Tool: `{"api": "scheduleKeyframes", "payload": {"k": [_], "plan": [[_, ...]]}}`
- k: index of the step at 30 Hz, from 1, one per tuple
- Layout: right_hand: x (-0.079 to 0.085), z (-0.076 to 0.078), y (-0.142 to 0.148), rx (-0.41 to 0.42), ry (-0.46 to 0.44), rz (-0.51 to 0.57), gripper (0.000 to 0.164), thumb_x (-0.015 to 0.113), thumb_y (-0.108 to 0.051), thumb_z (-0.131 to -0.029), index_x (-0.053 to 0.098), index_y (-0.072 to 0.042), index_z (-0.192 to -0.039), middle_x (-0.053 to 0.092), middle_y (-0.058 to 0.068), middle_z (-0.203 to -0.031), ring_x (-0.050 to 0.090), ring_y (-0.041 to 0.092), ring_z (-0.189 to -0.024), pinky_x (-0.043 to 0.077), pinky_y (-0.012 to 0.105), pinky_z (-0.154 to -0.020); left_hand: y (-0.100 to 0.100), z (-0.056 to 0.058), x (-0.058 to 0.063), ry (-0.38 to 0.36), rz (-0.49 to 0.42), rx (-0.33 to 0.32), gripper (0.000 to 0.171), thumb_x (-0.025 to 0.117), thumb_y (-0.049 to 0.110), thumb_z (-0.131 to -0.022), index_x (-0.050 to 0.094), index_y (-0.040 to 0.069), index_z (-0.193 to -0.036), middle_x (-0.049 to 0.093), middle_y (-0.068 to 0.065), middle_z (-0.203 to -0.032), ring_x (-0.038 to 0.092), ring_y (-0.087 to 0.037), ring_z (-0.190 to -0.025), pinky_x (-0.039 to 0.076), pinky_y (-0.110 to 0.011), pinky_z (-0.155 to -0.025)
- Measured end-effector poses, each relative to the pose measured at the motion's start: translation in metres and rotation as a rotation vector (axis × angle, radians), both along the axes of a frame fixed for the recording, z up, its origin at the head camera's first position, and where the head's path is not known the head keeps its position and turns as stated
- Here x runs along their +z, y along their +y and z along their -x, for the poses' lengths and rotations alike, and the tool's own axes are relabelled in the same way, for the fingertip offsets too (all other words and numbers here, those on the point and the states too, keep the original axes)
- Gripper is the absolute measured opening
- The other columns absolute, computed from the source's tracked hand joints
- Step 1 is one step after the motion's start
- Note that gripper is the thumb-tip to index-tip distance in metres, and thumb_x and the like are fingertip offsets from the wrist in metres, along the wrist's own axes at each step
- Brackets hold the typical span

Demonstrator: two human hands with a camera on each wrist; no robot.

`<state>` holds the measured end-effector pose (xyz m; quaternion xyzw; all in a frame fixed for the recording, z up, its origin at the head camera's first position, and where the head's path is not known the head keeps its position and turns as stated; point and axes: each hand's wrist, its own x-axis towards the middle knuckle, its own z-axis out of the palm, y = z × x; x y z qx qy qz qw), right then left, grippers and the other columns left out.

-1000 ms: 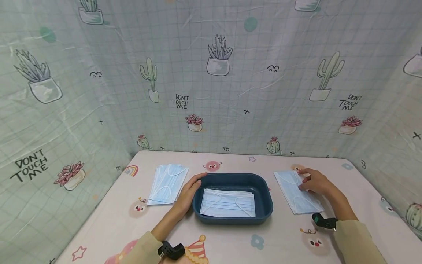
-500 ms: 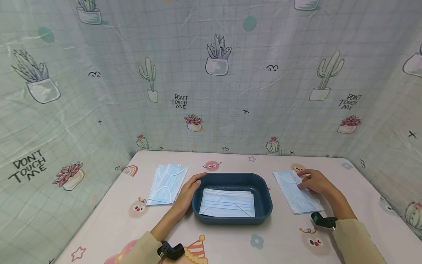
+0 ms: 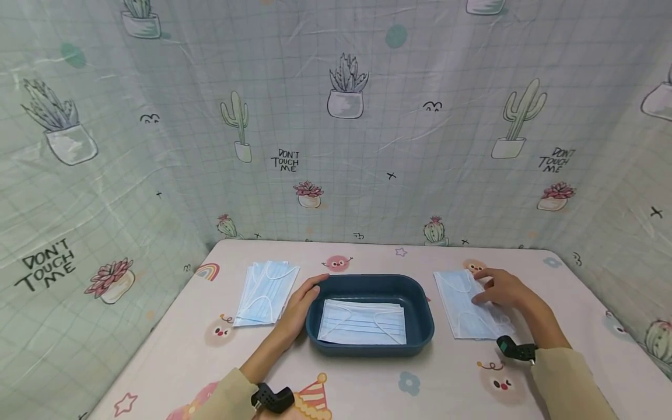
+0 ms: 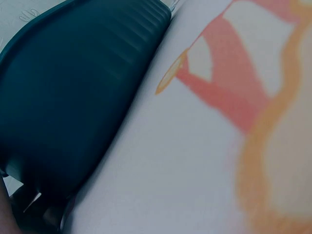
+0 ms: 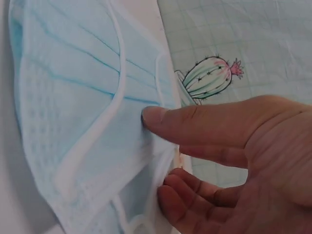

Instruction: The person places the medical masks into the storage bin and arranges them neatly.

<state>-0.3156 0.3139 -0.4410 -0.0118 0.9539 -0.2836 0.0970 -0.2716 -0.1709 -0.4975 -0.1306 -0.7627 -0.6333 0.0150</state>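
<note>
A dark blue plastic tub stands mid-table with blue face masks lying flat inside it. My left hand holds the tub at its left rim, with fingers near the back left corner; in the left wrist view the tub's outer wall fills the left side. On the right, my right hand pinches the top face mask of a pile by its right edge. The right wrist view shows the thumb on the mask's face and fingers curled behind the edge, with another mask showing below.
A second pile of face masks lies left of the tub, close to the left forearm. A pink printed cloth covers the table. Patterned sheeting rises along the back and both sides.
The top mask of the right pile has turned slightly, its near end swinging left, so more of the masks below shows at the right. The left hand and tub have stayed put.
</note>
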Motion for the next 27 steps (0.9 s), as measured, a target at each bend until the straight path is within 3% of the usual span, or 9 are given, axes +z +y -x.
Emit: {"api": "scheduleKeyframes", "payload": {"k": [4, 12, 19, 23, 27], "plan": [[0.007, -0.004, -0.004, 0.010, 0.015, -0.045, 0.076, 0.086, -0.022, -0.081, 0.049, 0.008, -0.142, 0.062, 0.031, -0.112, 0.058, 0.033, -0.092, 0.055, 0.038, -0.075, 0.001, 0.000, 0.000, 0.003, -0.001, 0.000, 0.039, 0.041, 0.031, -0.111, 0.056, 0.028, -0.147, 0.051, 0.002, -0.158, 0.036, -0.025, -0.155, 0.020, -0.057, -0.129], [0.005, -0.005, -0.008, 0.010, -0.003, -0.035, 0.082, 0.088, -0.029, -0.080, 0.048, 0.008, -0.142, 0.062, 0.030, -0.111, 0.059, 0.027, -0.087, 0.058, 0.031, -0.071, 0.002, 0.002, 0.000, 0.034, -0.007, 0.009, 0.038, 0.043, 0.025, -0.110, 0.058, 0.024, -0.145, 0.055, 0.002, -0.154, 0.039, -0.021, -0.153, 0.023, -0.050, -0.129], [0.009, -0.006, -0.017, -0.012, -0.018, -0.034, 0.081, 0.088, -0.021, -0.079, 0.047, 0.005, -0.144, 0.060, 0.029, -0.112, 0.059, 0.026, -0.083, 0.054, 0.032, -0.071, 0.000, 0.003, 0.000, 0.027, 0.007, 0.014, 0.038, 0.042, 0.027, -0.111, 0.058, 0.027, -0.145, 0.054, 0.002, -0.155, 0.038, -0.021, -0.153, 0.023, -0.051, -0.130], [0.008, -0.005, -0.017, 0.013, -0.033, -0.026, 0.081, 0.087, -0.019, -0.081, 0.042, 0.003, -0.144, 0.057, 0.033, -0.118, 0.058, 0.031, -0.091, 0.055, 0.044, -0.081, 0.000, 0.003, -0.001, 0.032, 0.020, 0.008, 0.039, 0.041, 0.028, -0.111, 0.056, 0.025, -0.147, 0.052, 0.000, -0.157, 0.038, -0.024, -0.154, 0.022, -0.053, -0.129], [0.004, -0.004, -0.015, 0.061, -0.033, -0.007, 0.071, 0.085, -0.013, -0.081, 0.039, -0.001, -0.134, 0.054, 0.031, -0.117, 0.055, 0.036, -0.099, 0.053, 0.053, -0.088, 0.000, 0.002, -0.002, 0.022, 0.011, 0.011, 0.038, 0.042, 0.028, -0.111, 0.057, 0.027, -0.146, 0.053, 0.002, -0.156, 0.038, -0.022, -0.154, 0.023, -0.052, -0.130]]}}
